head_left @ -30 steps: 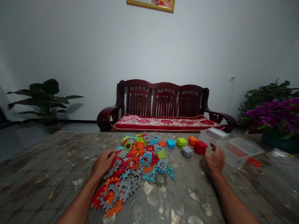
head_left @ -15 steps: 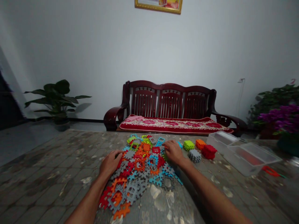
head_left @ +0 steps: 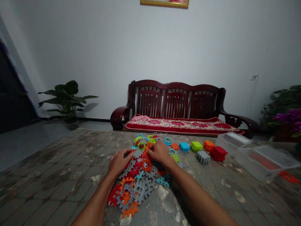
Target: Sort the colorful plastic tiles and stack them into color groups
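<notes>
A heap of flat, notched plastic building tiles (head_left: 139, 188) in red, grey, orange, blue and green spreads over the table between my hands. My left hand (head_left: 119, 161) rests at the heap's left edge, thumb and fingers apart, beside a grey tile (head_left: 137, 153). Over the middle of the heap, my right hand (head_left: 161, 153) has its fingers bent down and together at the orange tiles (head_left: 147, 150); whatever lies between its fingertips is hidden. Right of that hand lie a green tile (head_left: 175, 158) and an orange tile (head_left: 175, 146).
Sorted stacks stand to the right: blue (head_left: 184, 147), green (head_left: 196, 146), grey (head_left: 203, 157), orange (head_left: 208, 145) and red (head_left: 218, 153). Beyond them is a clear plastic box (head_left: 251, 168). A wooden bench (head_left: 177, 103) stands behind the table, with a potted plant (head_left: 68, 99) at left.
My right hand has moved left from the heap's right side to its middle, uncovering tiles and the blue stack. The left hand stays by the left edge. The view has shifted slightly.
</notes>
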A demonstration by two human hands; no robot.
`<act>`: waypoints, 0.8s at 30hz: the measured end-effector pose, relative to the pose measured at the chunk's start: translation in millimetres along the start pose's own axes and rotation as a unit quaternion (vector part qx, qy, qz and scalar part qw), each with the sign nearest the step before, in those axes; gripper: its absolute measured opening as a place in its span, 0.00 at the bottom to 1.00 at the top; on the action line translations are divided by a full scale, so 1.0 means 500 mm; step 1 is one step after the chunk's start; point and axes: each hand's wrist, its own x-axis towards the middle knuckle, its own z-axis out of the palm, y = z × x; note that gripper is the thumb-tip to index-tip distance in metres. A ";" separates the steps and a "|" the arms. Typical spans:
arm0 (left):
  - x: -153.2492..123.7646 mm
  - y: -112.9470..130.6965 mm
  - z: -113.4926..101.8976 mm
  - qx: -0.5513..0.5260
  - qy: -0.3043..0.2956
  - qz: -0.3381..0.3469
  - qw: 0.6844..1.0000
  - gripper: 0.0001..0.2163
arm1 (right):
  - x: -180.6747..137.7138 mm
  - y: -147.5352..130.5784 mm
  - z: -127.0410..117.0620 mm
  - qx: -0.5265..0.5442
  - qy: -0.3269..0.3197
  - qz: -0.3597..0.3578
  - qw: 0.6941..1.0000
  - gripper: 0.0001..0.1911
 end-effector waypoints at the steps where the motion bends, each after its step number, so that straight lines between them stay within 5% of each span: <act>1: 0.000 0.001 0.000 0.000 0.000 0.001 1.000 0.18 | -0.001 -0.006 0.000 0.000 -0.009 0.013 1.000 0.16; 6: 0.001 -0.007 0.006 -0.010 0.013 0.012 1.000 0.17 | -0.008 -0.010 -0.003 0.092 -0.067 0.071 0.991 0.08; 14: 0.002 -0.010 0.009 -0.010 0.015 0.002 1.000 0.17 | -0.026 0.059 -0.041 0.132 -0.035 0.125 0.983 0.09; 20: 0.005 -0.016 0.012 -0.015 0.020 0.001 1.000 0.16 | -0.041 0.081 -0.034 0.015 0.075 0.048 0.996 0.19; 24: 0.006 -0.016 0.012 -0.012 0.018 -0.005 1.000 0.16 | -0.036 0.053 -0.021 -0.006 0.023 -0.052 0.998 0.18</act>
